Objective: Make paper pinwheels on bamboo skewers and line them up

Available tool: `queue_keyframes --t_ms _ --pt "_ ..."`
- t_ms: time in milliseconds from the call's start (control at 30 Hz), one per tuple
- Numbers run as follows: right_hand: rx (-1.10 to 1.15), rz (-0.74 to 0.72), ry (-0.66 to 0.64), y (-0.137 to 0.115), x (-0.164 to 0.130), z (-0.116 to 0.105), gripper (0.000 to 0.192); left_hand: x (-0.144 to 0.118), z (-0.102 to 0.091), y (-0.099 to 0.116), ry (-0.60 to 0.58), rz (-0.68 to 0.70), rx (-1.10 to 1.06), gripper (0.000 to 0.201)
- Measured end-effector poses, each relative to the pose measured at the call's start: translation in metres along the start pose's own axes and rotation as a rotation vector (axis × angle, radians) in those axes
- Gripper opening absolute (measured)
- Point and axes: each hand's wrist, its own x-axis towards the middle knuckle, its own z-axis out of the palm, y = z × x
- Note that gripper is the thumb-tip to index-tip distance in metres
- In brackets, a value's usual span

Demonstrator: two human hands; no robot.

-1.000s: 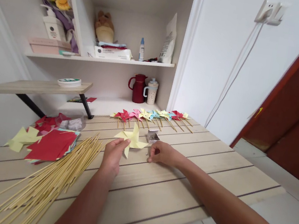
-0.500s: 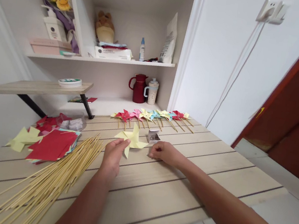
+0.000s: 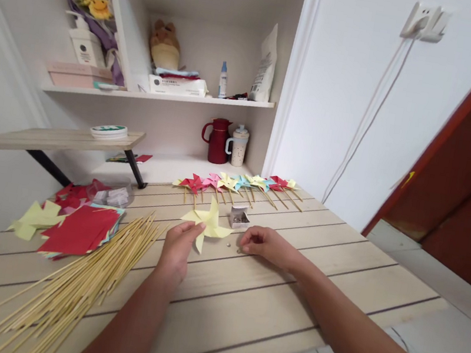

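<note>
Between the thumb and fingers of my left hand [image 3: 178, 246] is a pale yellow paper pinwheel [image 3: 209, 223], its blades folded and no stick on it. My right hand [image 3: 267, 246] rests low over the table to its right, fingers curled together. One small shiny pin head [image 3: 228, 245] lies on the wood between the hands. Another tiny pin head [image 3: 239, 251] shows right at my right fingertips; whether they grip it is hidden. Just behind that hand stands a small open box [image 3: 239, 217] with metal pins inside.
Finished pinwheels on sticks [image 3: 228, 182] lie in a row at the back. Left of my left arm are a bundle of thin wooden sticks [image 3: 79, 289], stacked red paper squares [image 3: 77, 230] and another yellow pinwheel [image 3: 34, 218]. A raised wooden shelf [image 3: 58, 138] overhangs the back left.
My right hand has shifted slightly right, uncovering a small pin head on the table. My left hand keeps the yellow pinwheel in nearly the same place.
</note>
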Motion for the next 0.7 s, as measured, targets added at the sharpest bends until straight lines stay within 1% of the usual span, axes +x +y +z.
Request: queue_keyframes --t_ms 167,267,467,700 --pt "-0.129 0.006 0.031 -0.006 0.0 0.005 0.014 0.0 0.001 0.002 0.053 -0.01 -0.036 0.026" --pt "-0.203 0.014 0.06 -0.01 0.001 0.01 0.011 -0.001 0.002 0.004 0.056 -0.016 -0.043 0.025" --pt "-0.258 0.027 0.084 -0.011 0.004 0.016 0.01 0.001 0.001 0.005 0.073 -0.023 -0.06 0.022" --pt "-0.298 0.026 0.077 -0.008 0.005 0.015 0.012 0.002 0.0 0.008 0.092 -0.034 -0.084 0.016"
